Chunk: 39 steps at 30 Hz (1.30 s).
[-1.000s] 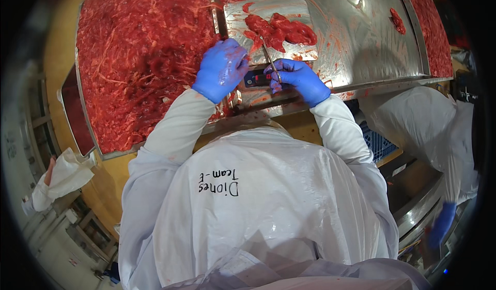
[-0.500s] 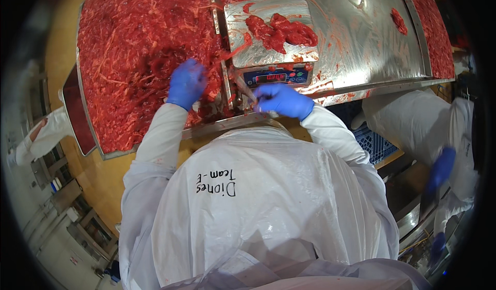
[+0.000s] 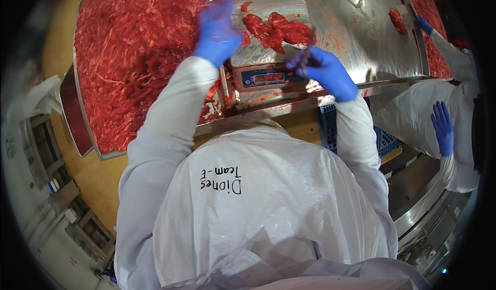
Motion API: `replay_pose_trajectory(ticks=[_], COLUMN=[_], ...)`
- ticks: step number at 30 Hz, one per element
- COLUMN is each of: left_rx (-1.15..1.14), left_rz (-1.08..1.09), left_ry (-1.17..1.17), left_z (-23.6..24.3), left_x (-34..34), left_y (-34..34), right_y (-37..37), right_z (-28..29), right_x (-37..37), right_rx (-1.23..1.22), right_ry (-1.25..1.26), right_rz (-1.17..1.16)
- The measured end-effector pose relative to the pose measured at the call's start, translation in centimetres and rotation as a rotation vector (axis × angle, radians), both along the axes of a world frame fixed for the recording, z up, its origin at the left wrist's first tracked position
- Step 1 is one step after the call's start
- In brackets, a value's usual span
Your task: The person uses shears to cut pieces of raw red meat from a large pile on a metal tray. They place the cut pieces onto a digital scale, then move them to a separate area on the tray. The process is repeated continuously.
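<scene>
My left hand (image 3: 219,32), in a blue glove, is smeared by motion over the left edge of the scale's steel platform (image 3: 263,57). Its fingers are too blurred to show whether they hold anything. Dark red meat pieces (image 3: 276,30) lie on that platform, just right of this hand. My gloved right hand (image 3: 330,73) is closed around a thin, dark knife (image 3: 310,44), blurred and pointing upward at the platform's right edge. Below the platform, the scale's lit display (image 3: 268,77) faces me. Shredded-looking red meat (image 3: 139,47) fills the large bin on the left.
A steel table (image 3: 356,32) smeared with red extends right, with one meat piece (image 3: 397,20) near its far end. Beyond a divider lies more meat (image 3: 426,11). A co-worker's gloved hand (image 3: 443,127) shows at right, above steel equipment. Blue crates (image 3: 385,140) stand below the table.
My left hand has moved from the bin meat up and right to the scale. My right hand has shifted right with the knife, now pointing upward. A co-worker's hand now reaches the far-right meat.
</scene>
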<state>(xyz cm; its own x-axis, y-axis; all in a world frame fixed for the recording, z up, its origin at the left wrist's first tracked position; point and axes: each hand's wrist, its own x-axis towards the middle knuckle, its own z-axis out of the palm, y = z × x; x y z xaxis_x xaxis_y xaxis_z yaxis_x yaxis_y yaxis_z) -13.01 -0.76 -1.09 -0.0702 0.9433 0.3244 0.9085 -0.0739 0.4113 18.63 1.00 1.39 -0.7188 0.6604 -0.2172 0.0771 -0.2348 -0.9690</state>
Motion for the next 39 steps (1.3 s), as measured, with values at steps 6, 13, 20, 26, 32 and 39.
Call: replay_pose_trajectory(ticks=[6, 13, 20, 26, 32, 39], left_rx=[-0.375, -0.153, -0.315, -0.567, -0.408, -0.707], left_rz=[-0.416, 0.044, 0.022, 0.026, -0.208, -0.319], left_ry=[-0.836, -1.207, -0.363, 0.145, 0.089, -0.460], left_z=[3.5, 0.2, 0.6, -5.6, -5.6, 10.7], left_x=[4.6, -2.2, -6.3, -9.1, -12.4, -1.7], left_y=[-2.2, -5.5, -9.8, -9.0, -7.1, -0.3], right_y=[-0.2, -5.3, 10.6, 3.3, -8.5, -8.6], right_z=[-0.9, -0.6, -7.8, -17.4, -10.3, -11.4], right_x=[-4.9, -13.0, -0.6, 7.0, 2.4, 3.0], right_rx=[-0.052, 0.957, 0.379, 0.306, 0.431, 0.662], right_ry=[0.084, -0.179, -0.318, -0.539, -0.501, -0.714], right_rz=[-0.268, 0.216, -0.648, -0.618, -0.523, -0.501])
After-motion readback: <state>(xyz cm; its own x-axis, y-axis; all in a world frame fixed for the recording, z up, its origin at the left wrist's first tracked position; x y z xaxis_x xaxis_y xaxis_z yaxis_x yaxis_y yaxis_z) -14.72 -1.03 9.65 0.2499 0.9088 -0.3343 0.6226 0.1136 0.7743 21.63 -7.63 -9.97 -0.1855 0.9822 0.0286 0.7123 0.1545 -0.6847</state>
